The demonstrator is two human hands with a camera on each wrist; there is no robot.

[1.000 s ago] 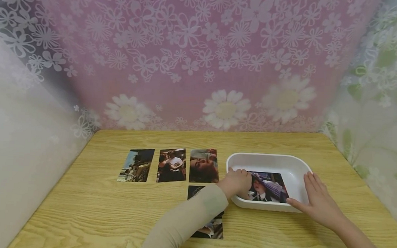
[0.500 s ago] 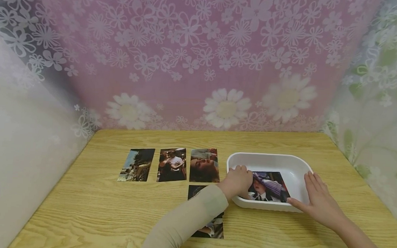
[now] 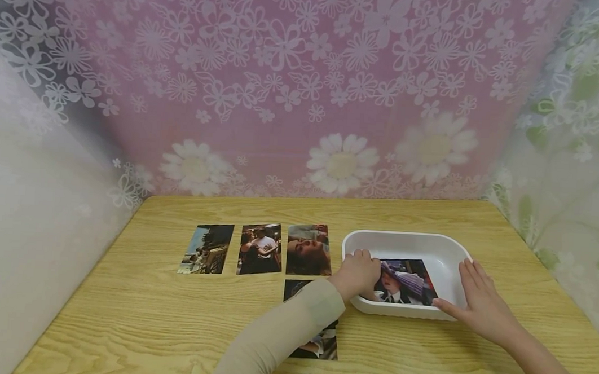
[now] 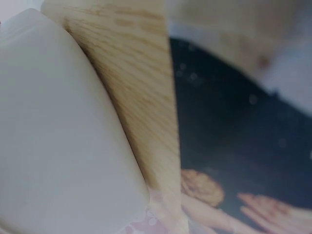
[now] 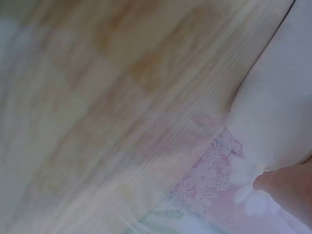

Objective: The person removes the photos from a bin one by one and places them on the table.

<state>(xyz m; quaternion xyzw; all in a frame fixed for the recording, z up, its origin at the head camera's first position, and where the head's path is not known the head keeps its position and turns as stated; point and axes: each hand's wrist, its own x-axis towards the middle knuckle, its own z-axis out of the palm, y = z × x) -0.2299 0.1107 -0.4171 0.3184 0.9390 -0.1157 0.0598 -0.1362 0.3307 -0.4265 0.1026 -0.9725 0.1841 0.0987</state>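
Observation:
A white oval-cornered plastic tray stands on the right part of the table. Inside it lies a photo of a figure in a large purple hat. My left hand reaches over the tray's left rim with bent fingers, gripping the photo at its left edge; the fingertips are hidden. At the right end my right hand rests against the tray, fingers straight along the right rim and thumb on the front rim. The left wrist view shows the tray's outer wall close beside a dark photo.
Three photos lie in a row left of the tray: a landscape, a couple and a face. Below them, further photos are partly covered by my left sleeve. A floral pink backdrop borders the wooden table.
The photo in the tray has shifted very slightly to the right at my left hand. Both hands and the tray otherwise stay put.

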